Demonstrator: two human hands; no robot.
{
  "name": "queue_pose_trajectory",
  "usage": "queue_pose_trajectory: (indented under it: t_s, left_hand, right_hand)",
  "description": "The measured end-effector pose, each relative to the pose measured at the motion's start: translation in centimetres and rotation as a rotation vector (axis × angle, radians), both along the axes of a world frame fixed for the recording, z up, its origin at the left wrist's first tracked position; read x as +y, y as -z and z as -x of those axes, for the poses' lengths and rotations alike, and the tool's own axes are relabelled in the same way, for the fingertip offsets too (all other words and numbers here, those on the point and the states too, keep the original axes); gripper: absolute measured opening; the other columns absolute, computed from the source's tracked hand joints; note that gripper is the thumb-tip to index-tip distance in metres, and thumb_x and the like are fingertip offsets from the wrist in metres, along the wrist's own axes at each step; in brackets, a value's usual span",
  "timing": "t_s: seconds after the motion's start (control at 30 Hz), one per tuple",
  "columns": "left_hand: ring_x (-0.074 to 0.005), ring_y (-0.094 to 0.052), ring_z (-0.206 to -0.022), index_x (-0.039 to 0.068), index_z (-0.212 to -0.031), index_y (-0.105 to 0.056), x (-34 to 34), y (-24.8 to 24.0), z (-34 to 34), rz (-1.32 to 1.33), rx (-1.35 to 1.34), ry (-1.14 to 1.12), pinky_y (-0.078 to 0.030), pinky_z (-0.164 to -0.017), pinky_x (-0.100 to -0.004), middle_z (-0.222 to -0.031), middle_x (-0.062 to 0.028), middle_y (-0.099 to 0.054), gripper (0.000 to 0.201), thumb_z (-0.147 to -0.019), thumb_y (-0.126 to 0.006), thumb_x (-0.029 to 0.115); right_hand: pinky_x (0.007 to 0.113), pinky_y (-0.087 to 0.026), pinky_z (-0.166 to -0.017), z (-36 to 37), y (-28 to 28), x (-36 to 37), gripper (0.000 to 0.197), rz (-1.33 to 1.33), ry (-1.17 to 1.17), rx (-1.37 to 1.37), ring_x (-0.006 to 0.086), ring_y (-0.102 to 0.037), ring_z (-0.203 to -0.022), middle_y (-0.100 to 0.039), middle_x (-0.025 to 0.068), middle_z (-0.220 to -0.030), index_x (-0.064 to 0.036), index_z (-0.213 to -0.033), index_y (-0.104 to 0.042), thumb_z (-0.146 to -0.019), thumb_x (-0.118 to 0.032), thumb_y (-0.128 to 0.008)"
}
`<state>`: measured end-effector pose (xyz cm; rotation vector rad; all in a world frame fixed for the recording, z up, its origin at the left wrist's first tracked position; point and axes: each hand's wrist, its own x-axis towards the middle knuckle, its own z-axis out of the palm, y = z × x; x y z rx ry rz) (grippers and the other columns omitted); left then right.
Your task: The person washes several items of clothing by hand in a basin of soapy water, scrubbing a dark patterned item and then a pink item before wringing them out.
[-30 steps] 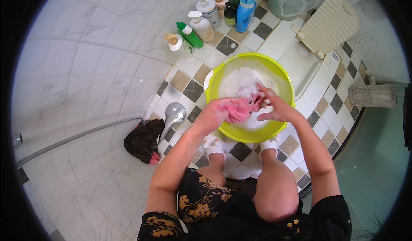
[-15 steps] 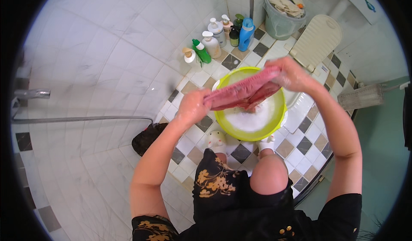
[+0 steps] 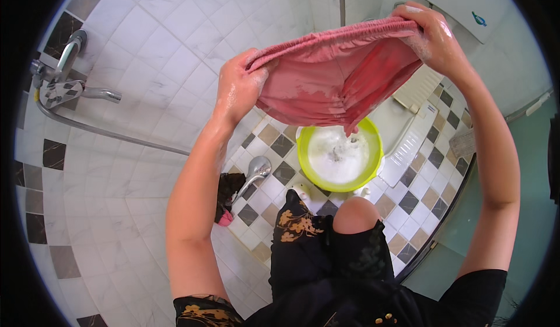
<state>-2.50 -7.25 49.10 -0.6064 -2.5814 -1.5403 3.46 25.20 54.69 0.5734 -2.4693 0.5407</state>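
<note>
A wet pink elastic-waisted garment [image 3: 332, 73] is stretched wide between my two raised hands, with its gathered waistband uppermost. My left hand [image 3: 240, 88] grips one end of the band, and my right hand [image 3: 431, 38] the other; both are soapy. The cloth sags in the middle, and a dark wet patch covers part of it. Below its lowest tip stands a lime-green basin [image 3: 378, 152] on the floor, holding white suds [image 3: 338, 155].
A shower head [image 3: 259, 166] lies on the floor at left beside dark cloth [image 3: 230, 187]. A chrome tap [image 3: 102, 94] juts from the left wall. Behind the basin is a white floor-level fixture [image 3: 405, 152] with a cream board [image 3: 423, 88].
Both hands have lifted the pink garment up and away from above the basin, spreading it open. It now hides the bottles and bucket at the back. The shower head has come into sight.
</note>
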Motion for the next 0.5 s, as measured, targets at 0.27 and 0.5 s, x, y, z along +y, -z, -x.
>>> queue_pose_trajectory:
  t_s: [0.27, 0.5]
  left_hand:
    - [-0.0339, -0.057, -0.075, 0.010, -0.083, -0.060, 0.4, -0.7, 1.0, 0.632, 0.552, -0.048, -0.046, -0.062, -0.0406, -0.078, -0.0106, -0.063, 0.008, -0.076, -0.059, 0.014]
    - [-0.0153, -0.057, -0.073, 0.005, -0.102, -0.066, 1.3, 0.9, 2.1, -0.022, -0.117, 0.005, -0.046, -0.065, -0.0313, -0.084, -0.0034, -0.065, 0.021, -0.085, -0.055, 0.012]
  right_hand:
    - [0.038, -0.047, -0.070, 1.6, 0.6, 3.5, 0.020, -0.048, 0.058, -0.053, 0.0371, -0.057, -0.077, -0.062, 0.0201, -0.085, 0.0001, -0.095, -0.059, -0.078, -0.010, -0.056]
    - [0.035, -0.047, -0.074, 1.3, 4.1, 2.4, 0.022, 0.122, -0.029, -0.166, 0.0294, -0.058, -0.078, -0.062, 0.0133, -0.085, -0.0024, -0.099, -0.060, -0.079, -0.010, -0.054]
